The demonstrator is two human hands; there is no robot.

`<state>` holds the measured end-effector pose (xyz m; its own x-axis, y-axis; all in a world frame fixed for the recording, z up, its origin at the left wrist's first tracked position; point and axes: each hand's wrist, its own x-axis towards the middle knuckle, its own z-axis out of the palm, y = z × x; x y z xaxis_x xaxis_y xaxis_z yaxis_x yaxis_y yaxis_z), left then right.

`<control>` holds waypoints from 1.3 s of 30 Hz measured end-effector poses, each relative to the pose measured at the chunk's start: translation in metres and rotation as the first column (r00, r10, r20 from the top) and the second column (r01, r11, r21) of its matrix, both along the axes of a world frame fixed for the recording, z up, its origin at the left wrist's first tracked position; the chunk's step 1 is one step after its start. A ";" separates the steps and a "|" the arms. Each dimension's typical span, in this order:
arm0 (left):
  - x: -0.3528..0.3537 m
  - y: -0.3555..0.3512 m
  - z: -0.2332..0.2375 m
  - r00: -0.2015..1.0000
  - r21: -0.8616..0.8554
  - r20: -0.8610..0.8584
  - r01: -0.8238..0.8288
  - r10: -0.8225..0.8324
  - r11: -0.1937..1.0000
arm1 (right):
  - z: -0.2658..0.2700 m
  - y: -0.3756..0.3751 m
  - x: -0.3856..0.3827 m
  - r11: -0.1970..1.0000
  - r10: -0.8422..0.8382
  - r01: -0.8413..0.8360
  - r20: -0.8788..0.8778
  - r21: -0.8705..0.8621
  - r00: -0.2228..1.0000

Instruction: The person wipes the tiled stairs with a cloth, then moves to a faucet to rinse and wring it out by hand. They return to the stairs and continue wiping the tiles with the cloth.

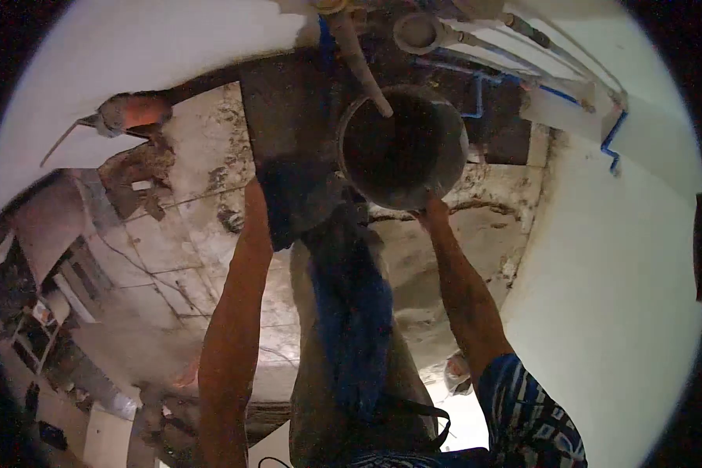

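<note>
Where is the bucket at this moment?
In the head view, the bucket is in the upper middle, just right of centre, with the right hand at its near edge and the end of a pipe overlapping its mouth.

Dim, uneven light overall; the wall [616,296] at right glows pale and greenish, while the bucket [405,148] has a murky interior with little detail; a white patch glares at the bottom edge; wide-angle distortion bows the straight lines; black vignetting swallows all 4 corners; darker areas look grainy and soft.
</note>
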<state>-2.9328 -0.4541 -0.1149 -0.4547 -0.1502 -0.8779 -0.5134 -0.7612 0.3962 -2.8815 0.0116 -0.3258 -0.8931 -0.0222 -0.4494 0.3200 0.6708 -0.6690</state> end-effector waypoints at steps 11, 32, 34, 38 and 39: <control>-0.063 0.000 0.016 0.962 -0.125 -0.093 0.245 -0.257 0.961 | 0.035 -0.020 -0.016 0.963 -0.046 0.047 0.010 -0.265 0.999; -0.097 0.037 -0.030 0.557 0.025 0.141 0.825 -0.819 0.565 | 0.163 0.084 0.063 0.565 -0.717 0.825 0.504 0.016 0.482; -0.112 0.035 -0.031 0.473 0.081 0.100 0.873 -0.875 0.481 | 0.140 0.108 0.094 0.527 -0.728 0.850 0.523 0.014 0.443; -0.140 0.030 -0.038 0.487 0.232 -0.100 0.860 -0.868 0.455 | 0.096 0.142 0.142 0.449 -0.718 0.894 0.598 0.007 0.356; -0.145 0.030 -0.041 0.543 0.297 -0.170 0.824 -0.823 0.482 | 0.086 0.151 0.152 0.440 -0.708 0.898 0.615 0.000 0.347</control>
